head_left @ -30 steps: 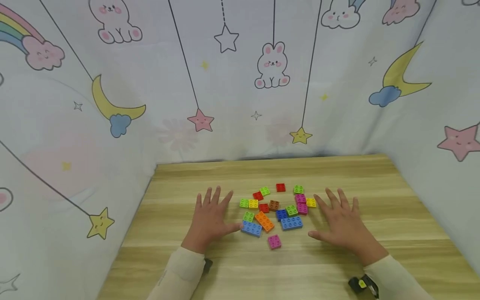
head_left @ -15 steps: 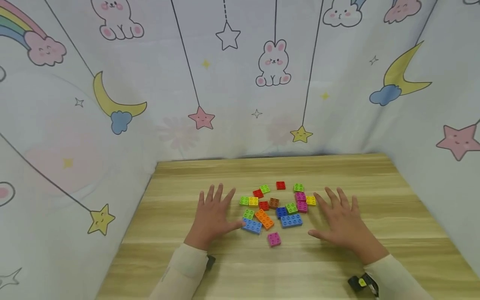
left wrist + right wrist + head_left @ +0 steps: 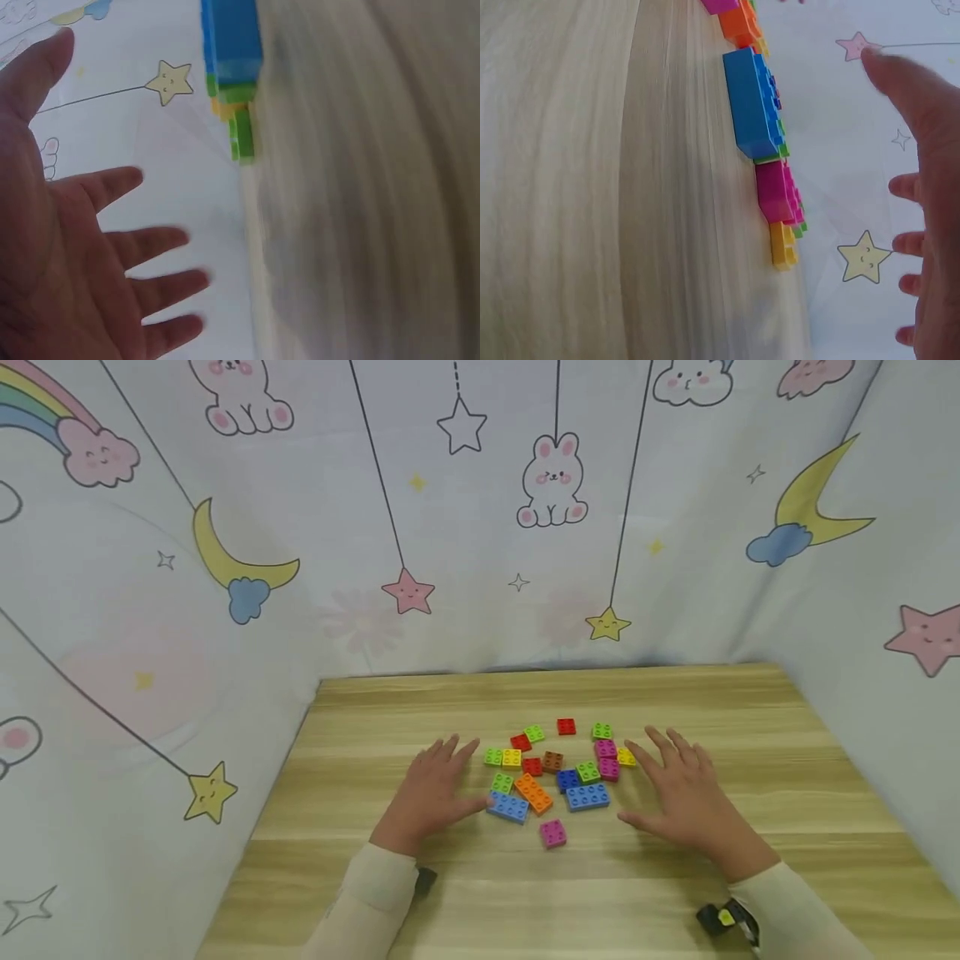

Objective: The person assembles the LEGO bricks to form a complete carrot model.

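Observation:
My left hand (image 3: pixel 432 797) is held with fingers spread at the left side of a loose group of building bricks, its thumb tip overlapping the left light blue brick (image 3: pixel 510 808) in the head view. On the other side my right hand (image 3: pixel 684 797) has its fingers spread, index fingertip close to the small yellow brick (image 3: pixel 627 757). Neither hand holds anything. Between them lie an orange brick (image 3: pixel 533 793), a second light blue brick (image 3: pixel 588 797), a dark blue brick (image 3: pixel 567 780), a brown brick (image 3: pixel 552 762) and several red, green and magenta ones. A pink brick (image 3: pixel 553 833) lies nearest to me.
The bricks lie on a wood-grain table (image 3: pixel 480 910). White cloth (image 3: pixel 480 543) printed with stars, moons and rabbits hangs behind the table and along both sides. Black wrist devices (image 3: pixel 716 919) sit under the cream sleeves (image 3: pixel 795 910).
My left hand has turned a little and its fingers look more bent. The right hand shifts slightly, its fingertips rising in view. The head view tilts slightly; the bricks stay put.

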`<action>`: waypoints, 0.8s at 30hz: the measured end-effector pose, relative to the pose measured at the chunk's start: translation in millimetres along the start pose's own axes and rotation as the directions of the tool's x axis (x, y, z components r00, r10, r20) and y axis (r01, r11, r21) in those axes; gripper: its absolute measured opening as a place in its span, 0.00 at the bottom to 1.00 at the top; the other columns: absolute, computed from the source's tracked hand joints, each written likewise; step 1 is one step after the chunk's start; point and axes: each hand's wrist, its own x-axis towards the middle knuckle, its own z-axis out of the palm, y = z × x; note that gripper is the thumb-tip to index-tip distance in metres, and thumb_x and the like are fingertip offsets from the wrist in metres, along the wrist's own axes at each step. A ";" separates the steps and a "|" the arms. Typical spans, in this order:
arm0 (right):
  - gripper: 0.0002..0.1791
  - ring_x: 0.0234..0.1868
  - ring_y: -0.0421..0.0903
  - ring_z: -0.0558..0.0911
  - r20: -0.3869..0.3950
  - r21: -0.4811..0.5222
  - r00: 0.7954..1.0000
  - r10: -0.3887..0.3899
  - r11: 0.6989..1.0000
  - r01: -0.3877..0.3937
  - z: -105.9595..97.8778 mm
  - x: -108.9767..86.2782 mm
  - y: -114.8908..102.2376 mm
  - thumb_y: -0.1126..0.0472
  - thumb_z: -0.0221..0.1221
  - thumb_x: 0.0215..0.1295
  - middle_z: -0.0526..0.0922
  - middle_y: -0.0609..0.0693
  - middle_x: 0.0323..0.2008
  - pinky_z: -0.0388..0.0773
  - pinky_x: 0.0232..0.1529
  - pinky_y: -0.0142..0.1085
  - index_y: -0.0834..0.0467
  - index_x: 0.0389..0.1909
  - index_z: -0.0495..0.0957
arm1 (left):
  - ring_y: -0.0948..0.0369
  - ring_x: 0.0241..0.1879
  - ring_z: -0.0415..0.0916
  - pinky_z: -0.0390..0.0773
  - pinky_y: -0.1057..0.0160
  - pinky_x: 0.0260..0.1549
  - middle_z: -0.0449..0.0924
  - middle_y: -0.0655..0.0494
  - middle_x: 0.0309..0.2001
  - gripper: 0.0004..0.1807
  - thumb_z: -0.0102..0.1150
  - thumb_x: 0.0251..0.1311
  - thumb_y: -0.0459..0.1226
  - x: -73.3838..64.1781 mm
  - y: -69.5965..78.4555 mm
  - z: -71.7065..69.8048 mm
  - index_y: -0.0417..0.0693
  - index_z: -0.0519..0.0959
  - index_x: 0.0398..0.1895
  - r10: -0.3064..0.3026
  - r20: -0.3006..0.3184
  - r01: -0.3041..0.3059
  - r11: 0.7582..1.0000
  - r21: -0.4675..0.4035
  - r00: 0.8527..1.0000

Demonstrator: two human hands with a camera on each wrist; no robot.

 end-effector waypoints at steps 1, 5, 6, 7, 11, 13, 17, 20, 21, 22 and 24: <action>0.53 0.74 0.70 0.60 -0.019 0.032 1.000 -0.015 0.999 0.015 1.1 0.7 -0.5 0.30 0.69 0.54 0.63 0.64 0.75 0.58 0.64 0.74 0.55 0.75 0.67 | 0.44 0.77 0.59 0.59 0.38 0.73 0.63 0.49 0.78 0.49 0.62 0.60 0.67 -0.5 0.6 0.4 0.58 0.63 0.80 -0.001 0.028 0.003 0.997 -0.075 1.000; 0.39 0.63 0.63 0.73 -0.090 0.172 0.994 -0.066 0.982 0.081 9.8 2.8 -3.9 0.45 0.74 0.58 0.77 0.60 0.63 0.70 0.59 0.65 0.60 0.66 0.77 | 0.50 0.71 0.68 0.67 0.43 0.69 0.73 0.55 0.71 0.38 0.67 0.63 0.56 -2.3 5.4 7.0 0.56 0.72 0.75 -0.022 0.115 0.054 0.957 -0.286 0.993; 0.36 0.61 0.61 0.75 -0.097 0.202 0.993 -0.074 0.975 0.092 13.4 2.9 -5.0 0.48 0.75 0.57 0.79 0.59 0.59 0.72 0.59 0.63 0.61 0.63 0.79 | 0.50 0.71 0.69 0.68 0.43 0.69 0.74 0.55 0.70 0.36 0.68 0.63 0.55 -2.5 6.9 9.6 0.55 0.73 0.73 -0.027 0.123 0.063 0.951 -0.304 0.992; 0.34 0.59 0.60 0.77 -0.106 0.221 0.991 -0.083 0.970 0.104 17.5 2.8 -6.4 0.50 0.75 0.57 0.81 0.58 0.57 0.73 0.58 0.61 0.62 0.61 0.80 | 0.51 0.70 0.70 0.69 0.44 0.69 0.75 0.56 0.69 0.35 0.69 0.62 0.54 -2.8 8.3 12.7 0.55 0.75 0.71 -0.028 0.127 0.066 0.950 -0.306 0.991; 0.30 0.55 0.57 0.79 -0.115 0.261 0.989 -0.093 0.958 0.120 33.6 -0.1 -14.1 0.53 0.76 0.55 0.83 0.56 0.54 0.75 0.57 0.57 0.61 0.57 0.83 | 0.53 0.67 0.73 0.72 0.48 0.67 0.79 0.56 0.65 0.32 0.74 0.59 0.50 -3.9 13.9 24.6 0.55 0.79 0.66 -0.021 0.114 0.051 0.960 -0.274 0.993; 0.30 0.56 0.57 0.79 -0.125 0.266 0.988 -0.094 0.956 0.125 39.4 -1.5 -19.3 0.53 0.77 0.55 0.83 0.56 0.54 0.75 0.57 0.57 0.61 0.57 0.83 | 0.54 0.65 0.75 0.73 0.49 0.65 0.80 0.57 0.63 0.30 0.76 0.57 0.48 -5.7 17.0 27.3 0.55 0.81 0.63 -0.018 0.100 0.044 0.962 -0.270 0.995; 0.29 0.55 0.55 0.78 -0.173 0.292 0.982 -0.081 0.948 0.130 44.9 -1.1 -31.7 0.54 0.78 0.52 0.83 0.54 0.54 0.73 0.57 0.56 0.59 0.54 0.84 | 0.57 0.60 0.77 0.75 0.50 0.63 0.82 0.59 0.58 0.24 0.77 0.55 0.43 -7.0 19.8 30.5 0.56 0.83 0.57 -0.003 0.074 0.023 0.963 -0.269 0.997; 0.27 0.53 0.53 0.78 -0.207 0.297 0.971 -0.120 0.938 0.179 48.3 0.5 -45.2 0.54 0.80 0.50 0.83 0.51 0.51 0.73 0.54 0.54 0.57 0.52 0.86 | 0.58 0.57 0.78 0.77 0.50 0.61 0.83 0.61 0.54 0.21 0.77 0.56 0.42 -6.2 20.4 32.1 0.56 0.84 0.54 0.013 0.062 0.004 0.965 -0.261 0.998; 0.27 0.52 0.52 0.78 -0.211 0.294 0.967 -0.142 0.934 0.201 49.6 0.9 -51.0 0.53 0.79 0.50 0.83 0.50 0.50 0.73 0.54 0.53 0.56 0.51 0.86 | 0.58 0.56 0.78 0.77 0.51 0.60 0.83 0.61 0.54 0.21 0.77 0.55 0.42 -5.6 20.6 32.4 0.56 0.85 0.53 0.014 0.060 0.002 0.967 -0.253 0.998; 0.26 0.52 0.51 0.78 -0.206 0.296 0.965 -0.162 0.930 0.219 51.1 1.0 -57.1 0.52 0.79 0.50 0.83 0.49 0.50 0.73 0.54 0.53 0.54 0.51 0.86 | 0.59 0.55 0.78 0.77 0.51 0.60 0.83 0.62 0.53 0.21 0.77 0.56 0.42 -5.2 20.7 32.7 0.57 0.85 0.53 0.012 0.060 0.003 0.969 -0.247 0.998; 0.25 0.52 0.50 0.77 -0.189 0.292 0.963 -0.190 0.926 0.240 53.7 1.4 -68.5 0.51 0.78 0.50 0.82 0.47 0.49 0.73 0.54 0.52 0.53 0.50 0.87 | 0.60 0.54 0.78 0.77 0.52 0.59 0.83 0.62 0.52 0.20 0.77 0.55 0.42 -4.1 21.2 32.7 0.56 0.85 0.53 0.009 0.058 0.005 0.971 -0.239 0.998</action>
